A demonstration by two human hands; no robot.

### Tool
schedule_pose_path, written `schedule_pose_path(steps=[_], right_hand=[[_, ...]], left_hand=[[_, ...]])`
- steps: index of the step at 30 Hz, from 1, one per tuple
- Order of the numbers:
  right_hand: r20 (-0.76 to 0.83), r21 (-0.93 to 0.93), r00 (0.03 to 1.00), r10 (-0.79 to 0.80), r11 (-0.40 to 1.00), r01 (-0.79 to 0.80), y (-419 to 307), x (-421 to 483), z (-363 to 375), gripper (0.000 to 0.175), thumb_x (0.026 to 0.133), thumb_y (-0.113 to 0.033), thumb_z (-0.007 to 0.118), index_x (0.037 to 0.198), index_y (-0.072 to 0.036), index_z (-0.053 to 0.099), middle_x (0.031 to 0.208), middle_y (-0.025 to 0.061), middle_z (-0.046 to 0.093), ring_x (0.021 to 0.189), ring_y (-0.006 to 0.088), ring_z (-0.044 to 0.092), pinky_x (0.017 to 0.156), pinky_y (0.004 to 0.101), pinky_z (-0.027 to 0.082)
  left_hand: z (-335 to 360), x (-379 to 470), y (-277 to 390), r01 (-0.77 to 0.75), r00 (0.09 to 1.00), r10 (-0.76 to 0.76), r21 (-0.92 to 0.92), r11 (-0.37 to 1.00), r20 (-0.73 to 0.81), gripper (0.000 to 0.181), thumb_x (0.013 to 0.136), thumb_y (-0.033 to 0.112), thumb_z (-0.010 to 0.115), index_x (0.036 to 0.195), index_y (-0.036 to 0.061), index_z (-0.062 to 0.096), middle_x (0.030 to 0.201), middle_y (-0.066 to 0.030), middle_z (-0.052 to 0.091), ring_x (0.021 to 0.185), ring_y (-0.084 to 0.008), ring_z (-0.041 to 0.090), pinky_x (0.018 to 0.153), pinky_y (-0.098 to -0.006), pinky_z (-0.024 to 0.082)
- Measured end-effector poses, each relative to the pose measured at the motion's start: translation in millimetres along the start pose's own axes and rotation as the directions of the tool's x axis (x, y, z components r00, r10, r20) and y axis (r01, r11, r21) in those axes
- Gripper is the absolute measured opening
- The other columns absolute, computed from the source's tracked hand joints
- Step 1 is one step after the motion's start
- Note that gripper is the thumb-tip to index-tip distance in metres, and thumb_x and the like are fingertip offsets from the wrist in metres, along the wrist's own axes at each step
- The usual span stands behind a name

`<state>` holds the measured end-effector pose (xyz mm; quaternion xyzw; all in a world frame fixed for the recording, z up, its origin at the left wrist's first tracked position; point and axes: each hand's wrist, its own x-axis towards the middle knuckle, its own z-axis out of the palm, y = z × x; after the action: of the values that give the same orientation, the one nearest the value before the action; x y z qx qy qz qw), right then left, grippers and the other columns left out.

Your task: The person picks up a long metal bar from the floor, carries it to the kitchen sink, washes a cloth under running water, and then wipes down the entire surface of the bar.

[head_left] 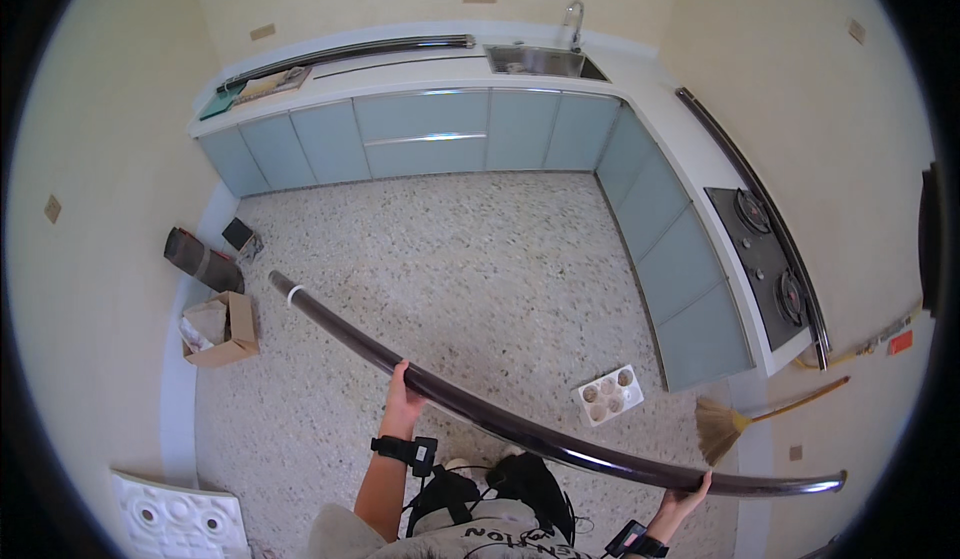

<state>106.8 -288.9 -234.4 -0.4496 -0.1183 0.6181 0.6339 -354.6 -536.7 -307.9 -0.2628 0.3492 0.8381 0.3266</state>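
Observation:
A long dark brown, glossy tube [487, 414] crosses in front of my body, slanting from the middle left to the lower right. My left hand [406, 395] grips it left of its middle, with the thumb over the top. Farther along, near the right end, my right hand [684, 500] holds it from below. A white band [295, 294] rings the tube close to its far left end. The palms and most fingers are hidden behind the tube. Black straps with small boxes are on both wrists.
An L-shaped white counter [420, 71] holds a steel sink [544, 62], a gas hob [761, 255] and long dark poles [360, 54]. On the floor are a cardboard box [241, 325], a dark roll [202, 259], a white foam tray [611, 395] and moulded packing [180, 518]. A broom [724, 424] lies right.

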Motion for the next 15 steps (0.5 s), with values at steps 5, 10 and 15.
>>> schedule_pose_path(steps=[5,10,15], right_hand=[[0.125,-0.060,0.992,0.010,0.998,-0.002,37.1,27.4,91.9,0.049,0.069,-0.032,0.065,0.109,-0.009,0.048,0.108,0.0073,0.049,0.098,0.0215,0.046,0.084,0.0393,0.038],[0.139,-0.107,0.989,0.043,0.994,-0.028,105.4,80.3,199.5,0.048,0.069,-0.030,0.065,0.107,-0.006,0.048,0.104,0.0067,0.050,0.095,0.0203,0.047,0.085,0.0351,0.038],[0.144,-0.102,0.983,0.118,0.989,-0.104,170.9,125.7,320.5,0.046,0.069,-0.031,0.064,0.105,-0.006,0.049,0.100,0.0059,0.051,0.092,0.0195,0.047,0.082,0.0344,0.039]], left_hand=[[20.6,35.6,19.0,-0.018,0.996,0.011,-0.074,0.997,-0.092,0.023,0.074,0.029,0.060,0.086,0.0115,0.051,0.082,-0.0042,0.055,0.080,-0.0234,0.054,0.072,-0.0423,0.045],[40.0,96.1,50.4,-0.117,0.982,0.096,-0.125,0.985,-0.161,0.028,0.071,0.033,0.061,0.085,0.0115,0.050,0.084,-0.0057,0.054,0.083,-0.0249,0.052,0.075,-0.0459,0.044],[119.2,138.9,107.6,-0.197,0.968,0.161,-0.184,0.963,-0.193,0.030,0.072,0.035,0.059,0.087,0.0107,0.049,0.088,-0.0073,0.053,0.085,-0.0261,0.051,0.077,-0.0473,0.042]])
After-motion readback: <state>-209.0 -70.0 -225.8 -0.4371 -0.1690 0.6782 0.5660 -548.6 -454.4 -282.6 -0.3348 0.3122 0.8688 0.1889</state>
